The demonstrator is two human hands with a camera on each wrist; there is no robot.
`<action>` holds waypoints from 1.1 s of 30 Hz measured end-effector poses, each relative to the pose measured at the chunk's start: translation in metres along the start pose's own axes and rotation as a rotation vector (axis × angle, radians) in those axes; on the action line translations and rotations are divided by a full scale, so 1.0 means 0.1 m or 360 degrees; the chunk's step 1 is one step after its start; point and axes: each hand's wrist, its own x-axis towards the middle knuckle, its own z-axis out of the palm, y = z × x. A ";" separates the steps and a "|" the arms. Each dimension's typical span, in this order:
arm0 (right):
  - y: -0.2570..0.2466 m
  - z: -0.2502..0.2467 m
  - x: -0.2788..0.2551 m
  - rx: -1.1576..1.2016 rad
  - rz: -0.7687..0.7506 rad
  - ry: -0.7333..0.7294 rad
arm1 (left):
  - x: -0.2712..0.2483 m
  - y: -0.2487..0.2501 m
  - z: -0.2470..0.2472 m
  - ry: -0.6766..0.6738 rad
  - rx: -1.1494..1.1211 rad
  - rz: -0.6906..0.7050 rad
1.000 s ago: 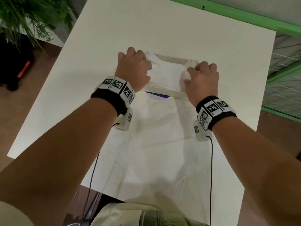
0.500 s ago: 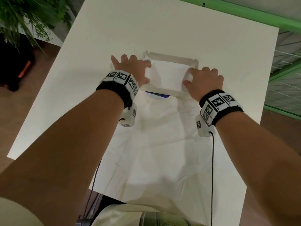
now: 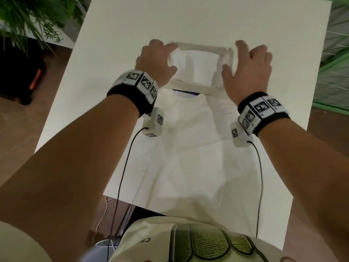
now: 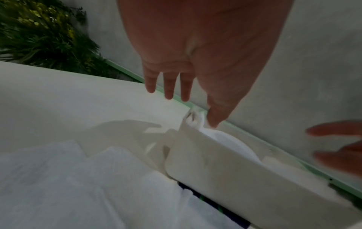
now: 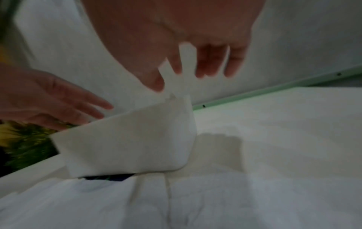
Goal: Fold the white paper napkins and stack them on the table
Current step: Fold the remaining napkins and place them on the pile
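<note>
Both my hands have opened up since a moment ago. My left hand [image 3: 154, 62] has straight fingers and holds nothing, with 1 fingertip [image 4: 213, 122] touching the napkins [image 3: 196, 67]. My right hand [image 3: 247, 70] is spread beside the box [image 3: 231, 57]. Folded napkins sit inside that box on the table [image 3: 113, 44].

The left hand [image 3: 155, 62] and right hand [image 3: 247, 72] are blurry, so their fingertips are hard to see. The white box [image 3: 203, 49] hides most of the napkins [image 3: 196, 67] inside. The table [image 3: 245, 21] is cut off at the top.
</note>
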 end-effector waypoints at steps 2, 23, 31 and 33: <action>0.03 -0.09 -0.27 0.0222 -0.0251 0.0314 | -0.20 -0.18 -0.08 0.0243 -0.0134 0.0154; -0.66 0.04 -1.52 0.0058 -0.0569 -0.0503 | -2.50 -1.91 -0.41 0.0015 -0.0638 0.0051; -1.64 -0.64 -1.70 0.0375 -0.0612 -0.0456 | -2.36 -1.64 -0.99 0.0045 -0.0745 0.0508; -1.94 -0.74 -1.72 0.0557 -0.0575 -0.0534 | -2.39 -1.52 -1.14 -0.0068 -0.0733 0.0586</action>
